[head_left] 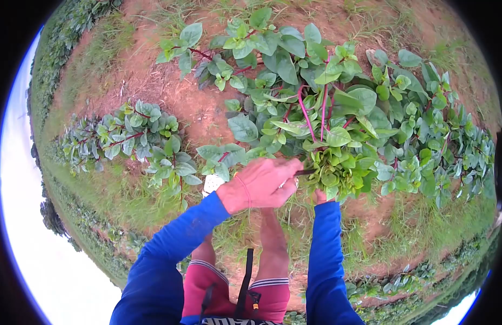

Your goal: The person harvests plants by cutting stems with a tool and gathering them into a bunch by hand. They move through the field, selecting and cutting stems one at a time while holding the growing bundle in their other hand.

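Observation:
My left hand is closed around a small knife; only its dark blade shows, pointing right towards the leaves. Just right of it, a bunch of cut Malabar spinach with bright green leaves is gathered upright. From below, my right hand grips this bunch, and most of its fingers are hidden under the leaves. Directly beyond both hands grows a Malabar spinach plant with broad green leaves. Its magenta stems rise behind the bunch.
A second leafy plant grows to the left, with reddish soil between. More foliage spreads right. My legs stand on grass below, and a white shoe shows beside my left wrist.

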Available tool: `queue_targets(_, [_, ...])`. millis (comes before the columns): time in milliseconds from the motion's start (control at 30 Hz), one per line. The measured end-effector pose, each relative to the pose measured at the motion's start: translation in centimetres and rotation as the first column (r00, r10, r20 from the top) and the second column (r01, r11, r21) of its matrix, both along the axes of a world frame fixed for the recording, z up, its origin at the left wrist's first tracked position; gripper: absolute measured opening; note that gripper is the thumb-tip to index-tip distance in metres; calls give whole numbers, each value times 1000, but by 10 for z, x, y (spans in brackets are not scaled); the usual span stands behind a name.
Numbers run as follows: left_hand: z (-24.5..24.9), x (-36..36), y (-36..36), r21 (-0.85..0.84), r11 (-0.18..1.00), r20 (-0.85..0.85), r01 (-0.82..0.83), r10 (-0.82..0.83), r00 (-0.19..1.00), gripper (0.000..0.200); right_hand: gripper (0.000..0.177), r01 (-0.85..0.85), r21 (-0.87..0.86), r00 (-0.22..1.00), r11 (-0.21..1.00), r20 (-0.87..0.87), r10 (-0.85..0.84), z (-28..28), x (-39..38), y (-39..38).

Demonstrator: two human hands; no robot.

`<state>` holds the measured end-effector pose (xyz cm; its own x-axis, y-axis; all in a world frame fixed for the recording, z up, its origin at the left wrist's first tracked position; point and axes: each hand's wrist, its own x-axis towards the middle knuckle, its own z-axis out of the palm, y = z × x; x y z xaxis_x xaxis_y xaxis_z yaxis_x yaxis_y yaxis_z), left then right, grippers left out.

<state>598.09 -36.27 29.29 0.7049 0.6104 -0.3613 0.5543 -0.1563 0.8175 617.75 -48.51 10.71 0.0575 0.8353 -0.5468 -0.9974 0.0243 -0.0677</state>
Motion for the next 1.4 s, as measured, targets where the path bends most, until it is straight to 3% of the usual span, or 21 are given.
queue_targets(67, [-5, -14, 28, 17, 995, -74, -102, 103, 992, 22, 51, 0, -5, 1000, 1000, 1, 0, 2, 3, -5])
queue_targets(133, [-27, -24, 70, 195, 979, -156, -56, 88, 984, 18, 50, 2, -5, 1000, 1000, 2, -2, 3, 4, -9])
queue_targets(200, [-48, -22, 115, 215, 976, -347, 39, 38, 937, 23, 49, -3, -6, 1000, 1000, 4, 3, 4, 3, -13])
queue_targets(333, [-111, 10, 176, 119, 942, -522, 314, -210, 827, 36, 47, -8, -6, 1000, 1000, 3, 8, -3, -2, -24])
queue_targets(500, [-152, 49, 187, 26, 905, -547, 426, -344, 763, 46, 45, -40, -5, 999, 999, -4, 40, -10, -9, -35])
queue_targets(600, [-157, 41, 192, -156, 859, -736, 488, -431, 522, 54, 43, -51, -9, 999, 999, 9, 51, -9, -3, -44])
queue_targets(700, [-143, -14, 201, -107, 891, -829, 442, -325, 455, 52, 42, -53, -12, 998, 999, 26, 54, 0, 9, -55])
queue_targets(733, [-134, -43, 201, -46, 909, -849, 414, -254, 463, 43, 42, -55, -5, 998, 998, 36, 55, 4, 15, -57])
queue_targets(767, [-127, -76, 204, 26, 905, -798, 424, -237, 555, 42, 41, -57, -3, 997, 998, 46, 58, 13, 20, -61])
queue_targets(800, [-107, -107, 195, 174, 940, -676, 295, -104, 730, 41, 41, -58, -4, 997, 998, 53, 58, 21, 27, -69])
queue_targets(867, [-75, -172, 166, 253, 967, -459, 40, 83, 885, 32, 40, -80, -2, 995, 997, 63, 80, 42, 37, -89])
queue_targets(900, [-48, -203, 137, 267, 957, -350, -116, 208, 913, 28, 40, -99, -3, 993, 995, 68, 99, 52, 42, -103])
queue_targets(933, [-24, -233, 102, 203, 940, -387, -272, 333, 860, 25, 40, -112, -17, 992, 994, 53, 113, 65, 45, -119])
queue_targets(967, [-1, -258, 73, 166, 889, -417, -426, 455, 787, 23, 39, -136, -4, 990, 991, 47, 136, 76, 45, -129])
queue_targets(1033, [14, -328, -7, 242, 803, -428, -545, 593, 682, 23, 38, -148, -81, 988, 986, -54, 144, 99, 45, -159])
queue_targets(1100, [25, -382, -97, 157, 509, -540, -846, 762, 358, 22, 37, -156, -155, 981, 975, -137, 135, 119, 38, -184])
queue_targets(1167, [29, -411, -176, 141, 196, -674, -970, 737, 51, 22, 35, -166, -211, 972, 963, -202, 123, 136, 27, -205])
queue_targets(1267, [25, -406, -261, 89, -9, -666, -996, 743, -66, 28, 34, -192, -275, 951, 942, -289, 110, 157, 7, -227])
queue_targets(1367, [-3, -364, -277, -63, -155, -587, -986, 805, -89, 36, 32, -218, -312, 934, 925, -340, 106, 168, -22, -242])
queue_targets(1400, [-15, -348, -271, -85, -152, -564, -985, 822, -78, 38, 31, -236, -319, 927, 918, -359, 113, 168, -35, -246])
